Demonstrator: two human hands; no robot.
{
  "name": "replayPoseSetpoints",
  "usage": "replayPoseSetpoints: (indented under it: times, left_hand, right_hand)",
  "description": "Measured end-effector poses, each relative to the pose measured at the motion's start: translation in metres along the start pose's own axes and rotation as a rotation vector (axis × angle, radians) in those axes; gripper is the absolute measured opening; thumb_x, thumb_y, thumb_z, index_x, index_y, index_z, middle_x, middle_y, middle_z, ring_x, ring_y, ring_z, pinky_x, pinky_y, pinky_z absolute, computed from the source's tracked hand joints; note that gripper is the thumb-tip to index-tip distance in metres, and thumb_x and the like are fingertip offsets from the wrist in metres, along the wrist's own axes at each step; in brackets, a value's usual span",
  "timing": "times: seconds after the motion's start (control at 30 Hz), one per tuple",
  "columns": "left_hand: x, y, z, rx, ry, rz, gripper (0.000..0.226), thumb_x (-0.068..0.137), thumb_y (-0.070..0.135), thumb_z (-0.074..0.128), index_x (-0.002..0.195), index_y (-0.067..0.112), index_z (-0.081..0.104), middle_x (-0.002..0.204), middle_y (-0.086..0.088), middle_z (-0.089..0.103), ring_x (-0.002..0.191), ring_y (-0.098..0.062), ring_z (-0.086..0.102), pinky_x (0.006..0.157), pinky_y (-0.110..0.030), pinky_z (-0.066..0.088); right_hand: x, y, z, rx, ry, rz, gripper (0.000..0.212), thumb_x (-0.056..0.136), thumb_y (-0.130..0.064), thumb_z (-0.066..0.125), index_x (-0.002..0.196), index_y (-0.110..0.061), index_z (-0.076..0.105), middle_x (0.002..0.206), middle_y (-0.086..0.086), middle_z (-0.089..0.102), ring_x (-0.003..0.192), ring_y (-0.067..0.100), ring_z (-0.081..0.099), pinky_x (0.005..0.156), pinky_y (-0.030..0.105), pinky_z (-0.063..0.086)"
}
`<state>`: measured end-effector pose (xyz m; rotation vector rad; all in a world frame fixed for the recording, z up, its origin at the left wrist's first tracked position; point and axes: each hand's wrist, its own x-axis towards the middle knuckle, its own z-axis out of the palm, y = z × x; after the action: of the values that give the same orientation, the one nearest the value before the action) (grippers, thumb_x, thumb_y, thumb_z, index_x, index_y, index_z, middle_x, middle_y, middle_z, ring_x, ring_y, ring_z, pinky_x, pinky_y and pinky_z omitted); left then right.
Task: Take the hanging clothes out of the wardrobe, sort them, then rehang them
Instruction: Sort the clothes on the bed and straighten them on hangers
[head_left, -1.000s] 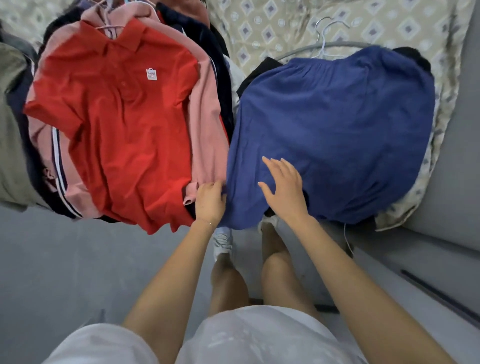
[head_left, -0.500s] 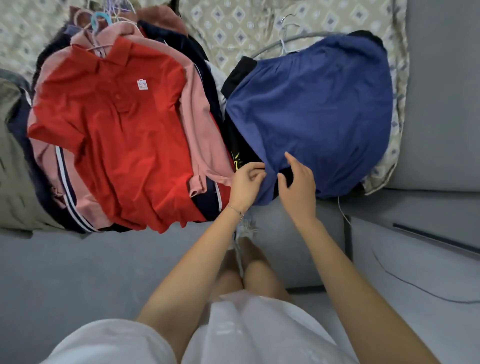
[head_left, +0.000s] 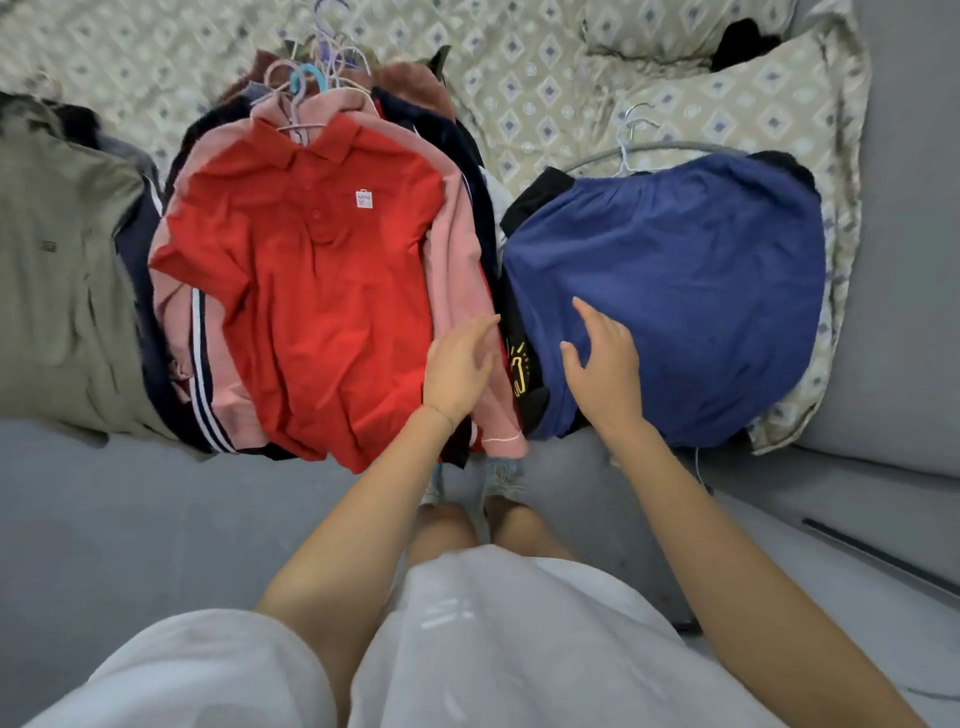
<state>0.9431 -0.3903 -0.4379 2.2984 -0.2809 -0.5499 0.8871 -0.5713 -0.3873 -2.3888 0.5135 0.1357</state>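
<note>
Patterned bed cover (head_left: 545, 78) held piles: red polo stack (head_left: 322, 291) at 10 o'clock, blue garment (head_left: 675, 291) at 2. Left hand (head_left: 457, 364) and right hand (head_left: 602, 369) had dropped blue hem, fingers (head_left: 597, 327) loose, right palm flat on blue. Guessing sorting was ongoing, rehanging not started.

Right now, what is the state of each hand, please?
Left hand: open, holding nothing.
Right hand: open, resting on the blue garment.

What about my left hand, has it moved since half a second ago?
Yes. The left hand left the blue garment's hem and shifted left, now open over the pink sleeve beside the red polo.
</note>
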Motion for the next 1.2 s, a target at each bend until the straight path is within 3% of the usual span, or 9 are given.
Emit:
replayPoseSetpoints:
  times: [0.1, 0.33, 0.43, 0.67, 0.93, 1.1, 1.2]
  left_hand:
    - [0.006, -0.025, -0.033, 0.099, 0.057, -0.047, 0.045, 0.095, 0.015, 0.058, 0.139, 0.023, 0.055, 0.146, -0.001, 0.052, 0.141, -0.021, 0.039, 0.116, -0.041, 0.019]
    - [0.020, -0.106, -0.111, 0.236, 0.177, -0.073, 0.040, 0.093, 0.024, 0.063, 0.133, 0.024, 0.061, 0.148, -0.002, 0.050, 0.145, -0.025, 0.033, 0.119, -0.047, 0.011]
    - [0.033, -0.143, -0.150, 0.268, 0.183, -0.062, 0.039, 0.090, 0.026, 0.066, 0.128, 0.021, 0.064, 0.147, -0.005, 0.051, 0.144, -0.029, 0.034, 0.118, -0.051, 0.013]
    - [0.065, -0.208, -0.228, 0.311, 0.150, -0.025, 0.049, 0.092, 0.034, 0.065, 0.139, 0.024, 0.056, 0.153, -0.005, 0.044, 0.148, -0.029, 0.025, 0.120, -0.053, 0.008]
    - [0.128, -0.248, -0.261, 0.396, 0.138, 0.043, 0.061, 0.091, 0.040, 0.065, 0.146, 0.024, 0.047, 0.159, -0.008, 0.033, 0.150, -0.031, 0.017, 0.120, -0.056, 0.005]
    - [0.176, -0.271, -0.260, 0.464, 0.182, 0.048, 0.071, 0.089, 0.046, 0.065, 0.150, 0.024, 0.039, 0.161, -0.011, 0.025, 0.151, -0.033, 0.015, 0.119, -0.054, 0.003]
    - [0.204, -0.288, -0.253, 0.454, 0.202, -0.039, 0.071, 0.091, 0.047, 0.060, 0.152, 0.021, 0.035, 0.162, -0.013, 0.022, 0.151, -0.032, 0.014, 0.120, -0.057, 0.003]
  right_hand:
    - [0.013, -0.027, 0.020, -0.045, -0.033, -0.068, 0.051, 0.092, -0.010, 0.059, 0.142, -0.009, 0.048, 0.140, 0.008, 0.054, 0.130, 0.028, 0.045, 0.111, 0.040, 0.035]
    - [0.042, -0.102, 0.089, -0.206, -0.094, -0.133, 0.053, 0.088, -0.007, 0.058, 0.139, -0.010, 0.051, 0.138, 0.011, 0.053, 0.127, 0.033, 0.045, 0.106, 0.045, 0.039]
    - [0.048, -0.133, 0.122, -0.271, -0.122, -0.071, 0.055, 0.090, -0.015, 0.060, 0.144, -0.012, 0.046, 0.145, 0.012, 0.045, 0.133, 0.034, 0.039, 0.110, 0.047, 0.033]
    - [0.054, -0.186, 0.187, -0.225, -0.117, 0.074, 0.059, 0.095, -0.026, 0.058, 0.150, -0.021, 0.036, 0.157, 0.010, 0.029, 0.145, 0.031, 0.022, 0.118, 0.049, 0.023]
    - [0.123, -0.224, 0.227, -0.273, -0.013, 0.046, 0.080, 0.086, -0.043, 0.068, 0.153, -0.022, 0.030, 0.157, 0.012, 0.029, 0.145, 0.034, 0.024, 0.118, 0.050, 0.023]
    - [0.182, -0.225, 0.251, -0.274, 0.025, 0.039, 0.092, 0.082, -0.052, 0.070, 0.155, -0.025, 0.021, 0.161, 0.008, 0.023, 0.149, 0.032, 0.016, 0.120, 0.049, 0.014]
    - [0.218, -0.211, 0.265, -0.311, 0.012, 0.045, 0.094, 0.081, -0.055, 0.069, 0.156, -0.027, 0.019, 0.162, 0.007, 0.018, 0.150, 0.030, 0.009, 0.120, 0.048, 0.008]
